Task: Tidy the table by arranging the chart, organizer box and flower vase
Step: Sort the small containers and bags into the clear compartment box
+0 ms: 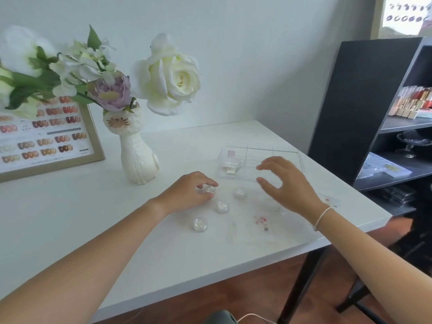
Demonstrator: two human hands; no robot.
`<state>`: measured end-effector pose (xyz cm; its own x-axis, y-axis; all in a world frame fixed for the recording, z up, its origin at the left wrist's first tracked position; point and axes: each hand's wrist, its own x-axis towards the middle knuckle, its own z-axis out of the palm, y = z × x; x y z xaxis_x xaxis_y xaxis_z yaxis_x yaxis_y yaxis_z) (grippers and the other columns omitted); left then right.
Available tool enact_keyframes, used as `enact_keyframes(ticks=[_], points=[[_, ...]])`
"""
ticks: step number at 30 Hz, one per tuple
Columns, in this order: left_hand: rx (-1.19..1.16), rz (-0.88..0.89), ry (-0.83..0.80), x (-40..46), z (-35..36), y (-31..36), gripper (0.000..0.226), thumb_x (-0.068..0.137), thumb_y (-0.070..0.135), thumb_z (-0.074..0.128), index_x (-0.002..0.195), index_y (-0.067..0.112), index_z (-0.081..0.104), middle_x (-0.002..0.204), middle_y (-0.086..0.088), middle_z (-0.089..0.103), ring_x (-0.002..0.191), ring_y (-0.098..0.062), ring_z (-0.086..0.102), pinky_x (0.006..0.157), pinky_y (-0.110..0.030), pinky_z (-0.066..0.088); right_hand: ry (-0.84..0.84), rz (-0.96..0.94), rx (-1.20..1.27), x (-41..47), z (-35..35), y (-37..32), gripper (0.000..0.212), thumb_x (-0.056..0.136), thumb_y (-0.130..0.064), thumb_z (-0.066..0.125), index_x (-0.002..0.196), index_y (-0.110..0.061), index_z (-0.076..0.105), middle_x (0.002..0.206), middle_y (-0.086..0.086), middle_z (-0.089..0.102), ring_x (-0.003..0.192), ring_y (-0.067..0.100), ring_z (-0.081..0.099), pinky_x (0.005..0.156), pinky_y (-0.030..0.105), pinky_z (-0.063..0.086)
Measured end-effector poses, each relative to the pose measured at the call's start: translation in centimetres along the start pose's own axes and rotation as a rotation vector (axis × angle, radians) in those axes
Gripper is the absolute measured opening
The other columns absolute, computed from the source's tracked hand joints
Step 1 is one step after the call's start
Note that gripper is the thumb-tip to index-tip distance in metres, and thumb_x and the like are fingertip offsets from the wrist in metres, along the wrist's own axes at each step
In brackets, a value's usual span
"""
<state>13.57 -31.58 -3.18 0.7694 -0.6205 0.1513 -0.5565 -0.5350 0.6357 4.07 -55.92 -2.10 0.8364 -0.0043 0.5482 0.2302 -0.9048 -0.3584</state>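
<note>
A framed nail-colour chart (50,136) leans at the back left of the white table (93,230). A white cat-shaped vase (138,155) with white and lilac flowers stands beside it. The clear organizer box (252,160) sits at the right, with small items in its left compartment. My left hand (191,190) is shut on a small glitter jar (208,189). My right hand (285,183) hovers open just in front of the box, fingers spread. Three more glitter jars (222,206) stand between my hands.
Clear sticker sheets (261,220) lie near the table's right front edge. A black shelf unit (364,108) holding polish boxes and trays stands close at the right. A dark chair frame (360,300) is below the table corner.
</note>
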Motion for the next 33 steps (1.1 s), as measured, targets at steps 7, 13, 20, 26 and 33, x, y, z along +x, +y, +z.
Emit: enact_keyframes(ticks=[7,13,20,26,33], points=[[0.032,-0.005,0.065,-0.2,-0.1,-0.3,0.019,0.081,0.015,0.062,0.095,0.028,0.068,0.101,0.007,0.061,0.082,0.001,0.055,0.067,-0.001,0.038,-0.261,-0.027,0.029,-0.1,3.6,-2.0,0.027,0.082,-0.034,0.061,0.107,-0.024,0.061,0.118,-0.005,0.057,0.106,0.016,0.054,0.089,0.030,0.044],[0.033,-0.010,0.117,-0.4,0.2,-0.8,0.018,0.081,0.018,0.063,0.096,0.027,0.069,0.101,0.005,0.065,0.083,-0.005,0.056,0.066,-0.003,0.036,-0.282,0.019,0.046,0.6,4.4,-1.8,0.021,0.087,-0.026,0.055,0.107,-0.022,0.060,0.110,-0.001,0.062,0.099,0.017,0.055,0.080,0.023,0.039],[-0.001,0.029,0.163,0.7,-0.3,0.0,0.010,0.082,0.025,0.065,0.087,0.034,0.067,0.097,0.009,0.065,0.080,0.002,0.054,0.064,-0.006,0.038,-0.190,0.040,0.180,1.4,2.4,-1.0,0.017,0.083,-0.019,0.063,0.100,-0.021,0.063,0.098,-0.003,0.062,0.073,-0.002,0.050,0.067,0.009,0.036],[-0.037,0.134,0.221,4.6,-1.5,3.3,0.008,0.081,0.028,0.067,0.084,0.036,0.066,0.095,0.011,0.065,0.078,-0.002,0.056,0.064,-0.002,0.039,-0.074,0.168,0.280,3.8,-1.8,1.2,0.018,0.080,-0.018,0.066,0.088,-0.033,0.060,0.085,-0.018,0.059,0.077,0.000,0.057,0.066,0.002,0.040],[-0.005,0.144,0.133,10.7,-0.3,6.6,0.009,0.080,0.029,0.067,0.088,0.027,0.069,0.085,0.020,0.061,0.074,0.007,0.053,0.064,0.003,0.035,-0.050,0.254,0.312,5.9,-3.9,4.1,0.011,0.082,-0.021,0.063,0.089,-0.029,0.060,0.081,-0.022,0.060,0.067,-0.013,0.057,0.045,0.004,0.040]])
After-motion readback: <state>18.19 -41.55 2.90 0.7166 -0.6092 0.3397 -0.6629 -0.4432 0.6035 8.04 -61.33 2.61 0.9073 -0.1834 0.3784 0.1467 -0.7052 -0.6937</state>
